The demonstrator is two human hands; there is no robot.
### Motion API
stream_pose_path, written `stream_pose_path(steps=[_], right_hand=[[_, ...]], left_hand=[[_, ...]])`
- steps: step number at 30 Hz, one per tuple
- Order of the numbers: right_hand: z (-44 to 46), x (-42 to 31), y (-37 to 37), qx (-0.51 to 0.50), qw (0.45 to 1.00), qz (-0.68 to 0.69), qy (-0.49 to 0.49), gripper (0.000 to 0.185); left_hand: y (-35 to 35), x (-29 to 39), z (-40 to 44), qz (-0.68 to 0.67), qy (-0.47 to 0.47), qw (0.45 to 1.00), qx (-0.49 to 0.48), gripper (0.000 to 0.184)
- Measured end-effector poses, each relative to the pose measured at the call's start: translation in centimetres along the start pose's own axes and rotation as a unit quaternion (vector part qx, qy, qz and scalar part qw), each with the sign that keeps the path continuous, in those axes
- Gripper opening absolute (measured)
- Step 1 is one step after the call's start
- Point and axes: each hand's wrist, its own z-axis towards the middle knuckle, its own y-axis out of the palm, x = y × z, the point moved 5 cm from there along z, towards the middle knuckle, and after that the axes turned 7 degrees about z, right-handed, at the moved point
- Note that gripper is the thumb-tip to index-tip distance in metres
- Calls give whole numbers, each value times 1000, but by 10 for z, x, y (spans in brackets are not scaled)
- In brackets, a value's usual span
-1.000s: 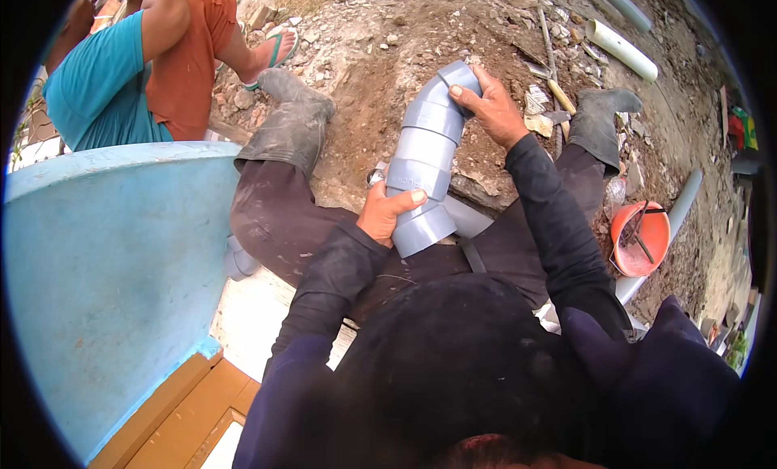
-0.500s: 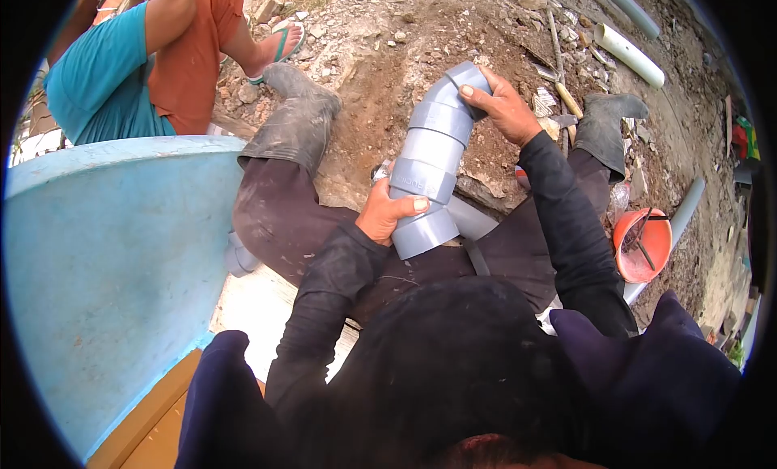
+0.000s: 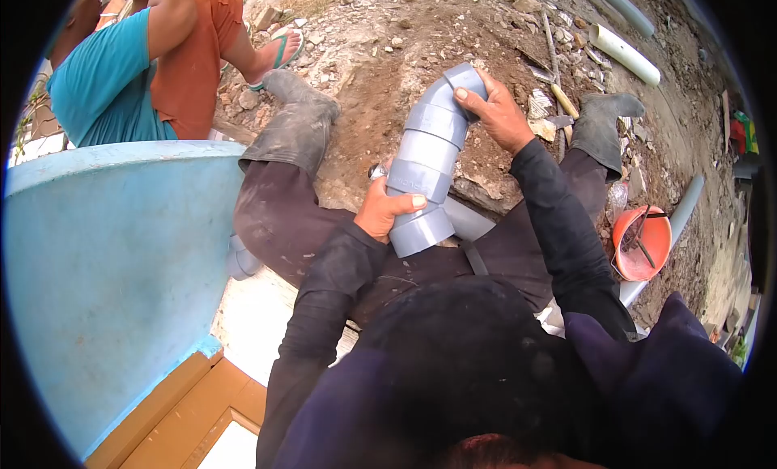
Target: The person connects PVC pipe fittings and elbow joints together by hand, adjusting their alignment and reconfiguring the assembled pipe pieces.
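Note:
Between my two hands is a grey PVC pipe assembly [image 3: 429, 149], with an angled elbow at each end and a short straight length between. My left hand [image 3: 386, 208] grips its lower elbow, thumb across the front. Around the upper elbow my right hand [image 3: 499, 111] is closed, thumb on the near side and fingers behind, partly hidden. The assembly leans, its lower mouth above my lap and its upper end tipped away to the right. Behind its lower end, another grey pipe [image 3: 468, 221] shows partly between my legs.
A light-blue wall [image 3: 121, 226] stands at my left, with a person in a teal shirt [image 3: 105, 80] sitting beyond it. An orange bucket [image 3: 642, 244] holding tools is at the right. Pale pipes [image 3: 625, 55], a wooden-handled tool [image 3: 565, 102] and rubble lie on the dirt.
The pipe assembly and both hands are almost where they were, shifted very slightly left in view. My grip looks the same. The camera view has tilted a little.

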Motion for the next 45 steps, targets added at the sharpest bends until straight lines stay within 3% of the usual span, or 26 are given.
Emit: stream_pose_path(steps=[6,10,15,22,31,34,40,45], right_hand=[[13,21,-2,-13,999,32,22,40],[26,39,-7,-3,998,64,1,40],[85,77,-7,-7,997,72,36,38],[165,171,21,-44,987,118,103,38],[226,270,71,-113,979,41,163,39],[240,314,93,-154,973,17,172,43],[244,359,127,-192,965,-73,162,50],[249,375,136,-145,974,-132,113,52]], left_hand=[[-8,2,6,17,25,999,24,67],[-17,6,15,65,20,996,62,76],[-100,-3,83,236,39,965,109,93],[-176,-23,129,212,6,950,228,105],[-235,-98,163,114,6,939,326,93],[-239,-110,159,130,-6,920,370,76],[-257,-139,155,129,-161,890,407,45],[-261,-152,153,89,-181,882,425,46]])
